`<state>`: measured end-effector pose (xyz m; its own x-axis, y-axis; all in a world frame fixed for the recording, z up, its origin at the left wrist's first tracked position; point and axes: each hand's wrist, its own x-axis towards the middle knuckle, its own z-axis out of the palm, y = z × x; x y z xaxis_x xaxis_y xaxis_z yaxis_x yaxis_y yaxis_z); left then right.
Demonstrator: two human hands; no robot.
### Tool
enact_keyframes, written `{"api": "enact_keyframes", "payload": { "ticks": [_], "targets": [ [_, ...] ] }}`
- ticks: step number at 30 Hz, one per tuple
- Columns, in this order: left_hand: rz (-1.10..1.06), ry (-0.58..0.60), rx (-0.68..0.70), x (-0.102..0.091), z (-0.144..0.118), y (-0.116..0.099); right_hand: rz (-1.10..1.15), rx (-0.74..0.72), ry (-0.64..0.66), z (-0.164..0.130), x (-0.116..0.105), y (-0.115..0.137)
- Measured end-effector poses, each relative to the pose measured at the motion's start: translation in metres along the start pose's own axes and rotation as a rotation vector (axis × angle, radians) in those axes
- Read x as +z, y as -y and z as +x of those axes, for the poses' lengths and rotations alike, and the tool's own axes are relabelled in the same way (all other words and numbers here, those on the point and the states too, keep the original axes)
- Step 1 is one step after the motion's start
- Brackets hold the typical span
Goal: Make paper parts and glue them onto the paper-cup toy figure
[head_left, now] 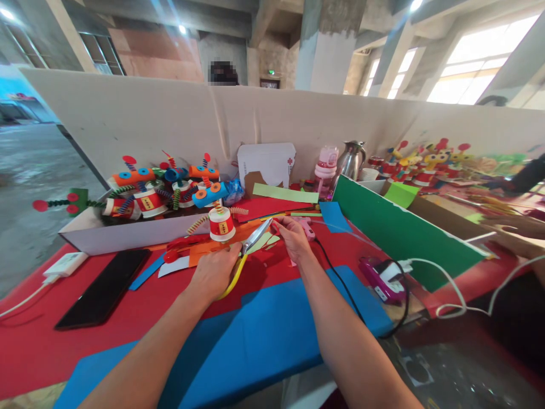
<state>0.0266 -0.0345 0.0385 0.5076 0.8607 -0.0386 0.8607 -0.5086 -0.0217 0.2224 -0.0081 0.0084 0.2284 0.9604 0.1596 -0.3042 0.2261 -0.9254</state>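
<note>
Scissors (249,250) with yellow handles sit in the left hand (213,272), grip closed around the handles and blades parted, pointing up toward a small red piece (276,227) that the right hand (293,238) pinches between its fingertips over the red and blue sheets on the tabletop (51,346). Just behind the blades stands a red-and-white paper cup figure (222,223), with a white box (123,236) full of similar craft figures further back. Off to the left lie a black phone (104,287) and a white charger (66,264), and a green board (395,230) leans on the right beside a purple glue gun (378,278).
</note>
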Motion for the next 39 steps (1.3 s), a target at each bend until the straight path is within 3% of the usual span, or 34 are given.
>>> {"api": "enact_keyframes", "payload": {
  "ticks": [9,39],
  "targets": [
    [-0.002,0.033,0.0,-0.003,-0.0007,-0.0001,0.012,0.004,0.005,0.0005,-0.0006,0.0],
    [-0.007,-0.014,0.028,0.0023,0.0007,0.0045,0.027,0.034,-0.006,0.0022,-0.0034,0.0007]
  ]
}}
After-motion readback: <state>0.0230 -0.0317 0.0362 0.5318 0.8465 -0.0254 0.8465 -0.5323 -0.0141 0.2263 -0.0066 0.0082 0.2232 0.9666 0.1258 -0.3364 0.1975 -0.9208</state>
